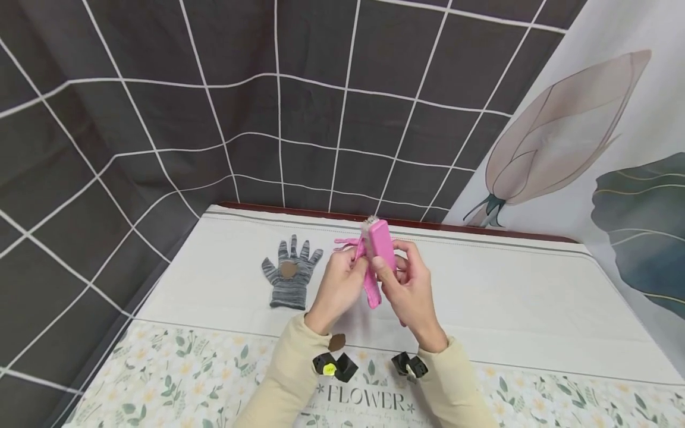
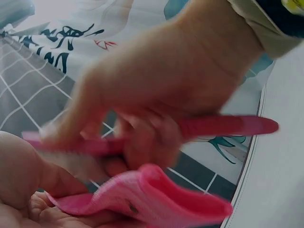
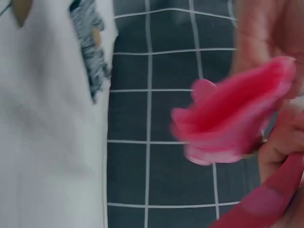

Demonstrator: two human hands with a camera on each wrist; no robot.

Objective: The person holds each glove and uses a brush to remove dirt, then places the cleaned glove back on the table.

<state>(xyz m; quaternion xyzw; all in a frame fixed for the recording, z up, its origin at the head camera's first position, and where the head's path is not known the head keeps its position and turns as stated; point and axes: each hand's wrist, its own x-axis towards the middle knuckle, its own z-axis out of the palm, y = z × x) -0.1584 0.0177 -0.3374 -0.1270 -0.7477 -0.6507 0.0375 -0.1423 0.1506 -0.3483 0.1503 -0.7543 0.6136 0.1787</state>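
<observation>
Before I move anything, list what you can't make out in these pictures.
Head: the stretch of the pink brush behind the right hand, which hides it.
Head: the small print under the word FLOWER, too small to read.
Left wrist: what the dark mark on the pink glove is, blurred.

White-topped table (image 1: 524,297) with flower-printed near edge; a striped grey glove (image 1: 290,292) lies flat, a brown oval (image 1: 337,342) to the glove's lower right.
</observation>
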